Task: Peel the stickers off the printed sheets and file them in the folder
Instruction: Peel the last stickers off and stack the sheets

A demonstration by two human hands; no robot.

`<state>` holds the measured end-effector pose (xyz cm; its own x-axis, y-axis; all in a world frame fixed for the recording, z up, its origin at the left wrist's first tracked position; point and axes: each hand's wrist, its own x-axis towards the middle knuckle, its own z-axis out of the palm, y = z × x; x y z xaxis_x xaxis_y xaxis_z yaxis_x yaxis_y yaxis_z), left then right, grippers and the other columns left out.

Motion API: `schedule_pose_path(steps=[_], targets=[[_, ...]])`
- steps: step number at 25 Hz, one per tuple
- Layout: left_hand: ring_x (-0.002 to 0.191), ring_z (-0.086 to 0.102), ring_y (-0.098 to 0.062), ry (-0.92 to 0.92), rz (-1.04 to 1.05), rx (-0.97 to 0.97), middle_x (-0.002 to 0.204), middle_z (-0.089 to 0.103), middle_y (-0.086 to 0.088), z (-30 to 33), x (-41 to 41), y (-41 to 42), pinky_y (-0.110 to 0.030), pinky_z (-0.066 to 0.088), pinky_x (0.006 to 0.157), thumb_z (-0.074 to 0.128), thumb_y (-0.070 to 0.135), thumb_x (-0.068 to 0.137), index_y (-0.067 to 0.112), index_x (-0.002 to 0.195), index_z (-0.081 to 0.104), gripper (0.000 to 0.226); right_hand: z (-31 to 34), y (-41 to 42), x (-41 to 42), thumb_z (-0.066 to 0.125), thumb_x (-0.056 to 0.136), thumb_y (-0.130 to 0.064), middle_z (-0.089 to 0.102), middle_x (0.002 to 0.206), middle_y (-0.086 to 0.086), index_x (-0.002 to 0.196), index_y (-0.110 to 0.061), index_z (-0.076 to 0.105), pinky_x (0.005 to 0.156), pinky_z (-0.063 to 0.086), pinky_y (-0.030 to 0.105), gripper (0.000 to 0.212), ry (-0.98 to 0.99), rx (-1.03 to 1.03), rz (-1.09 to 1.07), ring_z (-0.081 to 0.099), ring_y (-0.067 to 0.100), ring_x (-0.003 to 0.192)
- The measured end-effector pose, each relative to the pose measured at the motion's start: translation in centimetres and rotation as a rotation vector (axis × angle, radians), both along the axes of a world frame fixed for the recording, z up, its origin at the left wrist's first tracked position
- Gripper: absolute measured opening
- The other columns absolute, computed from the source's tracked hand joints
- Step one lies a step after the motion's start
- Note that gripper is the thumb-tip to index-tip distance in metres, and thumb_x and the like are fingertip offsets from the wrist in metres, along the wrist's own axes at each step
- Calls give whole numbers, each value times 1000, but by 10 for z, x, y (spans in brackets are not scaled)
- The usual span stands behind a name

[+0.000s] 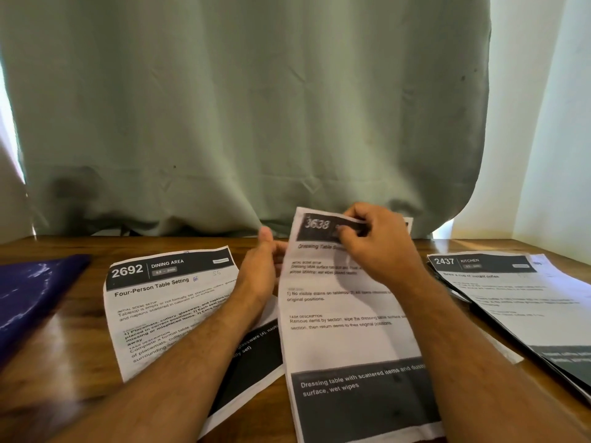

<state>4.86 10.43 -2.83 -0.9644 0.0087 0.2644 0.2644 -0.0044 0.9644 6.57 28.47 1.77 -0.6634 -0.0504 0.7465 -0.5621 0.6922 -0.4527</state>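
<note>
A: Take the sheet headed 3638 [345,318] as the landmark. Where does it sit?

B: It lies at the middle of the wooden table [80,330], its top end lifted and curling toward the green curtain [243,107] behind the table.

A: And the hands?

B: The right hand [377,241] is over the sheet's top end, its fingers curled and pinching the dark header strip where the number is printed. Whether it pinches a sticker or only the paper cannot be told; that part is blurred. The left hand [260,270] is at the sheet's left edge, near the top, thumb up and fingers reaching toward the paper. Its fingertips are hidden, so its grasp cannot be told.

A: What lies around the sheet?

B: Just left of it, partly under its left edge and under the left forearm, lies the sheet headed 2692 [166,302], titled Four-Person Table Setting. Well to the right of the landmark is a stack topped by the sheet headed 2437 [511,292], marked Kitchen.

A: The folder?

B: A dark blue folder [35,295] lies far left of the landmark sheet, beyond the 2692 sheet, at the table's left side.
</note>
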Motion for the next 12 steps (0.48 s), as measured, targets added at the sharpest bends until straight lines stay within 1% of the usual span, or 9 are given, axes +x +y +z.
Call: schedule_pose_path(steps=[2,3,4,6,8,9,10,11,12], targets=[[84,71,-12,38,90,-193,88,75,0,0,-1,4,-23,51,70,19,52,105,18,96,72,63,2,11,3,59,78,-21,66,62,-8,71,-19,64,59,58,38,9,35,-70,-4,63,14,58],[85,69,-9,46,88,-230,92,75,2,-1,-3,6,-22,49,70,20,52,106,21,98,72,61,1,15,4,55,73,-22,65,57,-8,68,-19,63,56,57,38,11,25,-96,-10,62,15,54],[89,69,-10,51,80,-259,96,75,3,-2,-5,8,-26,51,75,21,53,105,24,99,73,60,1,19,4,52,70,-23,64,53,-6,65,-18,63,54,56,38,13,1,-111,-20,62,19,53],[96,68,-14,60,54,-353,100,74,5,-3,-7,12,-38,52,88,25,54,105,30,99,72,53,-2,26,-1,54,68,-19,66,54,0,65,-16,65,57,57,43,13,-75,-104,-47,65,28,57],[106,63,-14,68,17,-526,110,69,9,-4,-5,17,-38,48,94,28,50,106,31,110,69,45,-5,31,-5,59,72,-11,68,57,3,65,-14,67,61,58,46,11,-160,-48,-69,67,30,61],[115,58,-15,64,22,-632,119,65,11,-4,-4,19,-37,43,100,27,51,106,31,123,65,46,-7,33,-6,60,71,-9,68,57,2,65,-15,68,61,58,45,11,-185,-19,-78,68,28,62],[128,52,-19,67,42,-738,131,62,6,-4,-5,21,-39,35,109,24,53,105,30,133,60,51,-8,33,-7,60,69,-11,68,57,2,65,-15,68,61,58,43,10,-201,-3,-83,67,26,62],[137,46,-23,71,53,-819,140,58,3,-4,-8,22,-44,25,119,20,56,104,31,138,56,56,-9,34,-8,59,66,-14,68,58,1,65,-16,68,59,58,41,9,-205,6,-82,67,25,62],[139,45,-25,72,49,-858,140,59,1,-4,-10,22,-49,19,122,18,57,103,31,137,58,58,-9,34,-9,59,65,-14,68,58,1,65,-16,68,58,55,38,9,-206,13,-79,66,24,61]])
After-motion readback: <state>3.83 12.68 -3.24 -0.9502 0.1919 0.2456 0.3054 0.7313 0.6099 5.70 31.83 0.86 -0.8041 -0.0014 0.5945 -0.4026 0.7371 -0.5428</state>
